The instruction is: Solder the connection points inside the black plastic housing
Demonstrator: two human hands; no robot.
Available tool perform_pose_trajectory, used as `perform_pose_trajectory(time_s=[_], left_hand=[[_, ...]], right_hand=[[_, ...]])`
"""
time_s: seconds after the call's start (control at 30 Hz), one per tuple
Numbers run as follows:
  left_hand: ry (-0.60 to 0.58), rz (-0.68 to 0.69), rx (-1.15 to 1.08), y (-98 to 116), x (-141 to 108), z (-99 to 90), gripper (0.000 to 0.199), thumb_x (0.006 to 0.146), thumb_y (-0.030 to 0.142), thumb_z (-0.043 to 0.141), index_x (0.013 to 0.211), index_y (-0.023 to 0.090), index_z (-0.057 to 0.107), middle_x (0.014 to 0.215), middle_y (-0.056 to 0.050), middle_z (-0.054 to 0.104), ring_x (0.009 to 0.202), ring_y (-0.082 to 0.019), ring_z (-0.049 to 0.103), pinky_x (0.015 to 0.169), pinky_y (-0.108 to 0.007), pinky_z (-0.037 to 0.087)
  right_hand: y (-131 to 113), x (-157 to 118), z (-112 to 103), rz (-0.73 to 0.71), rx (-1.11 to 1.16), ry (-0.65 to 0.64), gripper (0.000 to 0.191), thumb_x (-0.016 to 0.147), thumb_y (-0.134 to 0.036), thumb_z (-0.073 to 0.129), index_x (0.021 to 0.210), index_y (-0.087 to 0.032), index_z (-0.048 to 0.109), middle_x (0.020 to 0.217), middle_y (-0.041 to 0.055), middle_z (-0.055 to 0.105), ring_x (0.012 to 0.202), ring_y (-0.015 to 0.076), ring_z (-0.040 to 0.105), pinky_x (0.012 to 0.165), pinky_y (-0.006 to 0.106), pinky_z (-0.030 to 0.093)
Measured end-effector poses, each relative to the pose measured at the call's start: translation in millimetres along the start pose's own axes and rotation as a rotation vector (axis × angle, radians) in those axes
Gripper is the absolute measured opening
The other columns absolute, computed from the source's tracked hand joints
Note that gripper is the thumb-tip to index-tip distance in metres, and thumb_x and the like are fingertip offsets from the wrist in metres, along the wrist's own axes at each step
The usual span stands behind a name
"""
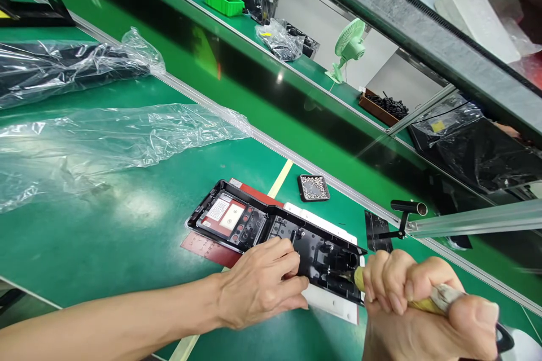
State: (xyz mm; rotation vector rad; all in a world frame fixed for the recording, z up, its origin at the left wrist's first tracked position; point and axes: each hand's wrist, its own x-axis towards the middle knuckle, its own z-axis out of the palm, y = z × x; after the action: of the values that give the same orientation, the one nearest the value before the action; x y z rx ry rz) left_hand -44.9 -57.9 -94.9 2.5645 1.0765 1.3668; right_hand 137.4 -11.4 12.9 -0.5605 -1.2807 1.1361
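Grips a screwdriver (359, 278) in the clenched right hand (423, 299), shaft directed into the right end of the black casing (311, 242). Extends the left hand (265, 282) over the near edge of the casing, fingers curled; cannot tell whether pinching anything. Supports the casing, interior facing up, on white strips (334, 306) and a red board (209, 248) on the tabletop (127, 254). Includes a tray (315, 199) of screws (311, 185) just beyond the casing, near the metal rail (271, 138). Shows a clear bag (169, 130) to the left.
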Motion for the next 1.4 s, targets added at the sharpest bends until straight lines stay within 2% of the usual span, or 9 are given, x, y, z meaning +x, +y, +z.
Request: perform_pose_trajectory(time_s=[0.5, 0.97, 1.4], left_hand=[[-0.001, 0.0, -0.013, -0.3, 0.2, -1.1, 0.022, 0.09, 0.032, 0.078, 0.097, 0.014, 0.067, 0.079, -0.002, 0.052, 0.075, -0.019, 0.042, 0.06, -0.033, 0.031], [-0.007, -0.003, -0.017, -0.8, -1.2, 0.5, 0.024, 0.091, 0.033, 0.076, 0.102, 0.014, 0.068, 0.08, -0.002, 0.052, 0.075, -0.019, 0.042, 0.061, -0.034, 0.031], [-0.016, -0.004, -0.022, -0.6, -2.3, 0.4, 0.024, 0.091, 0.033, 0.077, 0.102, 0.013, 0.068, 0.081, -0.002, 0.051, 0.076, -0.019, 0.041, 0.06, -0.034, 0.031]], right_hand=[[-1.2, 1.8, -0.9, 0.024, -0.004, -0.036, 0.044, 0.091, -0.052, 0.05, 0.063, -0.019, 0.049, 0.044, -0.0042, 0.039, 0.036, 0.0097, 0.035, 0.035, 0.022, 0.037], [-3.2, 2.3, 0.8, 0.045, -0.03, -0.013, 0.044, 0.087, -0.053, 0.057, 0.06, -0.019, 0.047, 0.043, -0.005, 0.04, 0.035, 0.0092, 0.035, 0.035, 0.022, 0.037], [-3.2, 0.5, -0.3, 0.054, -0.046, -0.019, 0.045, 0.088, -0.054, 0.055, 0.061, -0.019, 0.045, 0.044, -0.0055, 0.039, 0.036, 0.009, 0.033, 0.036, 0.022, 0.036]])
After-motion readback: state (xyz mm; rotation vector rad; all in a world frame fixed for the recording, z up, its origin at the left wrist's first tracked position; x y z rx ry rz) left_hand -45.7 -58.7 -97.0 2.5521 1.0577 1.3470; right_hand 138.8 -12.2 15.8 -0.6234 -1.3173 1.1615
